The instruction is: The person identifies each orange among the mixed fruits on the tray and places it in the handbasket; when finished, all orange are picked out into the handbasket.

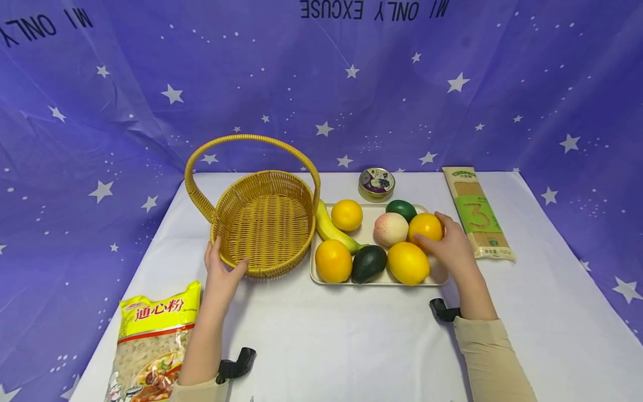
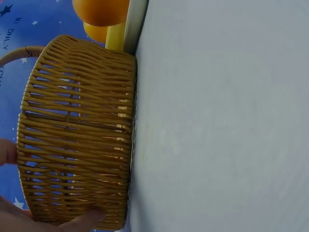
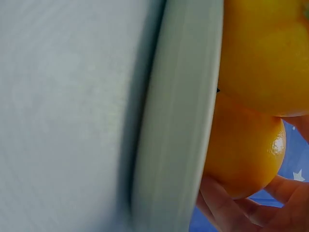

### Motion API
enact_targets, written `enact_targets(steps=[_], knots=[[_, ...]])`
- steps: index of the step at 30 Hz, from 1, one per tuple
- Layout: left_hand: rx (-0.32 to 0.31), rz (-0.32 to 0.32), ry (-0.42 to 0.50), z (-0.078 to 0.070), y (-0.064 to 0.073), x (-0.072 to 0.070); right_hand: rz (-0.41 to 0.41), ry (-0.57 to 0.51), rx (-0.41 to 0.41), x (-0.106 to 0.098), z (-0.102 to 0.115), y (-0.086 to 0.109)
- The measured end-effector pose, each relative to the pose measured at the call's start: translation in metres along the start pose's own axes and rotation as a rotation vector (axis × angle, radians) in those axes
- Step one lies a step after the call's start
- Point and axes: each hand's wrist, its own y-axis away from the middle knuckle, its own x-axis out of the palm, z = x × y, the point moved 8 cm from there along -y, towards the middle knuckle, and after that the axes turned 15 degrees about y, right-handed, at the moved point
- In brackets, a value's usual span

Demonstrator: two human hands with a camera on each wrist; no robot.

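My left hand (image 1: 225,276) grips the near left side of a round wicker basket (image 1: 301,254) with an arched handle. In the left wrist view, its fingers (image 2: 87,220) lie against the woven outer wall. At the right end of a cream tray (image 1: 377,282), my right hand (image 1: 452,248) holds an orange (image 1: 426,226) between thumb and fingers; the right wrist view shows fingers (image 3: 227,208) against that orange (image 3: 244,150). Beside it on the tray are a lemon (image 1: 408,263), a peach (image 1: 390,229) and a green fruit (image 1: 401,210).
The tray also bears a banana (image 1: 334,233), a dark avocado (image 1: 369,264) and two more oranges (image 1: 334,261). Behind it stands a round tin (image 1: 377,183). A noodle pack (image 1: 477,215) lies at the right, a macaroni bag (image 1: 156,340) beside my left forearm.
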Motion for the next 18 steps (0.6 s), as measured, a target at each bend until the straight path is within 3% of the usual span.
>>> enact_targets(steps=[10,18], knots=[[0.031,-0.039,0.048,0.004,0.003,0.000,0.005,-0.048,0.035,0.001,-0.002,0.001],[0.049,-0.033,0.069,0.001,0.005,0.002,-0.085,-0.127,-0.042,-0.023,0.024,0.013]])
